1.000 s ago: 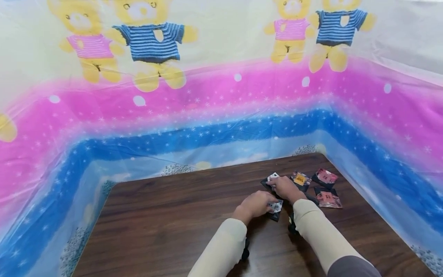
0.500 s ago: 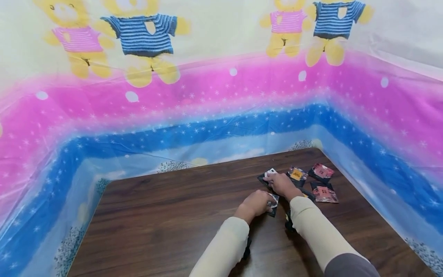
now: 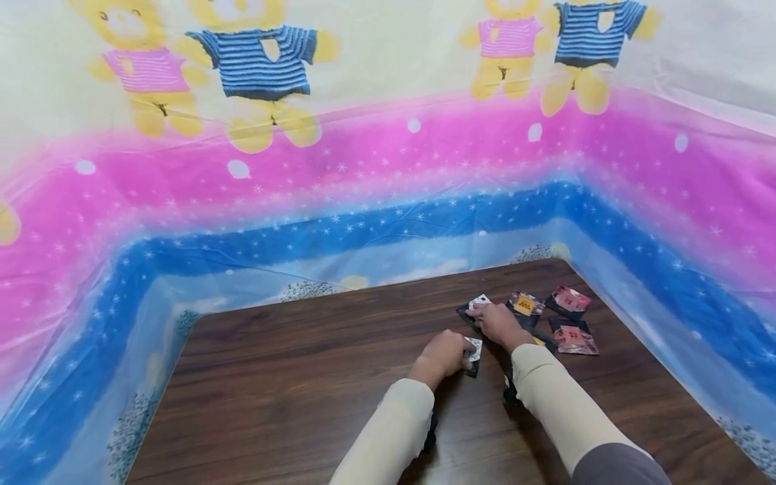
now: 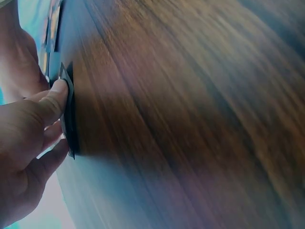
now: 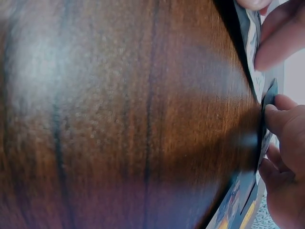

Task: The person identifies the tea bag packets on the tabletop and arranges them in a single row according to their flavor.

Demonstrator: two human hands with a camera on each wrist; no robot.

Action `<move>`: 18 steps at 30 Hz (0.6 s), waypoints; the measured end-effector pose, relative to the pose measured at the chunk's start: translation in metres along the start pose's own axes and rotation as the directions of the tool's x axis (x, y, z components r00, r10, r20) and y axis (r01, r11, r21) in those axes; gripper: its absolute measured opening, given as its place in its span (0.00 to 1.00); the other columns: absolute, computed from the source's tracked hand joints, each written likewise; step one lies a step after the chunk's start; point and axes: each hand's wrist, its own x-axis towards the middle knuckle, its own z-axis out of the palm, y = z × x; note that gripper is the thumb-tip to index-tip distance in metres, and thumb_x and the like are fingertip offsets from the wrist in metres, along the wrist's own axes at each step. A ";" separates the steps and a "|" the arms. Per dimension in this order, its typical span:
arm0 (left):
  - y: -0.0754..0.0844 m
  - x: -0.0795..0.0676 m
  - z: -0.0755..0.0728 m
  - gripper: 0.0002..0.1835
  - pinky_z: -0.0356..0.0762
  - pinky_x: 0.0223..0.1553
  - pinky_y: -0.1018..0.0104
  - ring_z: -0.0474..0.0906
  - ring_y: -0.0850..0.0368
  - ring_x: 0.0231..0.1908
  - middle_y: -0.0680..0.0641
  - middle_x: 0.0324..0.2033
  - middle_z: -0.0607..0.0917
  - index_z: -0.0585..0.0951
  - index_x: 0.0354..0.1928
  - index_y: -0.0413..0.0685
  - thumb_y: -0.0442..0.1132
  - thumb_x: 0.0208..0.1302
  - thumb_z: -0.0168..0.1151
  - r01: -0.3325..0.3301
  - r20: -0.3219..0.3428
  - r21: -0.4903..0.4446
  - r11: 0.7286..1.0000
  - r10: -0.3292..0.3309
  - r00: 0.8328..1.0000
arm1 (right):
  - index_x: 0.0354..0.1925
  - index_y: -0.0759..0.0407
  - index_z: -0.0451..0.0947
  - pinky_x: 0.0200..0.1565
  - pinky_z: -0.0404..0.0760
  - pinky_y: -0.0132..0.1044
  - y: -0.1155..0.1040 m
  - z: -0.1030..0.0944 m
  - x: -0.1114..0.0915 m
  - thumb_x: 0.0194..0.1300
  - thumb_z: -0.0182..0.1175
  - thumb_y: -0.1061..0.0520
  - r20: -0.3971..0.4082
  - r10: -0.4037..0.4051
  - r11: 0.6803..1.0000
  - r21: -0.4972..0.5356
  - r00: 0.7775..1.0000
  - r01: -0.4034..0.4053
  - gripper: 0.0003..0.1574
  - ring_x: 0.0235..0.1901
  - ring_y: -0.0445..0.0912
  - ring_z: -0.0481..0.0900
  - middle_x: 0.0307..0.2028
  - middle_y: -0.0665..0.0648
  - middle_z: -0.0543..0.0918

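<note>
My left hand (image 3: 445,353) grips a small flat square card (image 3: 475,349) by its edges, the white printed face up with a black part below. In the left wrist view its thumb and fingers hold the card's dark, slightly bowed edge (image 4: 71,117) at the tabletop. Just beyond, my right hand (image 3: 500,325) holds a similar black-and-white card (image 3: 479,302). The right wrist view has the right thumb and fingers (image 5: 272,112) at this card's dark edge, partly hiding it. Both cards lie low at the table, close together.
To the right lie a card with an orange house (image 3: 525,304) and two cards with red houses, one farther (image 3: 570,301) and one nearer (image 3: 574,339). A dark piece with yellow (image 3: 541,339) is partly behind the right wrist. A patterned cloth (image 3: 364,246) surrounds the brown table (image 3: 291,377).
My left hand has shifted its card slightly left and turned it a little. The right hand stays on its card in nearly the same place. The head view has tilted slightly.
</note>
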 end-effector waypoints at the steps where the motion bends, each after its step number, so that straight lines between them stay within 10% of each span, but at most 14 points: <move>1: -0.002 -0.001 0.000 0.20 0.80 0.55 0.69 0.84 0.62 0.52 0.58 0.50 0.90 0.86 0.59 0.67 0.54 0.65 0.69 0.005 -0.003 0.003 1.000 -0.005 1.000 | 0.68 0.49 0.76 0.65 0.73 0.60 -0.001 0.000 0.000 0.74 0.58 0.62 -0.001 0.001 1.000 0.001 1.000 -0.001 0.27 0.70 0.63 0.69 0.74 0.59 0.68; 18: -0.029 -0.022 -0.007 0.19 0.83 0.52 0.66 0.84 0.57 0.54 0.54 0.53 0.89 0.86 0.58 0.66 0.51 0.66 0.68 0.156 0.017 -0.096 0.983 -0.155 0.988 | 0.68 0.49 0.76 0.65 0.73 0.60 -0.006 0.002 0.000 0.75 0.56 0.62 -0.008 0.046 0.999 0.001 0.999 -0.046 0.26 0.72 0.63 0.67 0.74 0.59 0.68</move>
